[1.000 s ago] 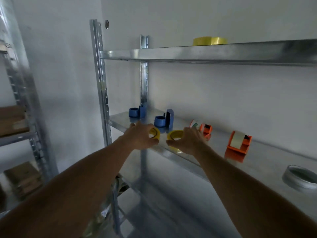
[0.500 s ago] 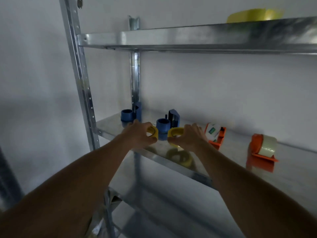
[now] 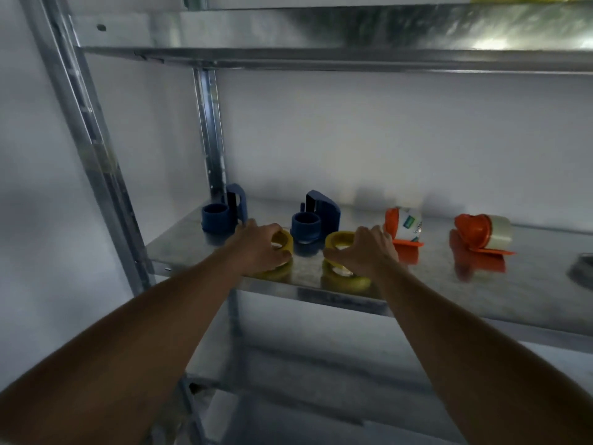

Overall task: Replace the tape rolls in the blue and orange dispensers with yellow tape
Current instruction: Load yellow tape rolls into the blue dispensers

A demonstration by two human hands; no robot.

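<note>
2 hands gripping | left hand (image 3: 261, 248): yellow roll (image 3: 284, 241); right hand (image 3: 369, 252): second yellow roll (image 3: 338, 240)

Just one label in sight: a green patch with pale lettering on the white tape roll (image 3: 407, 223) sitting in the nearer-left orange dispenser (image 3: 398, 239) on the middle shelf (image 3: 449, 293), right of the hands. The lettering is too blurred to read, no word or brand comes through. The other orange dispenser, further right, carries a plain pale roll with no print visible. The blue dispensers and the yellow rolls show no markings either. Nothing on the metal uprights or the upper shelf can be read.
</note>
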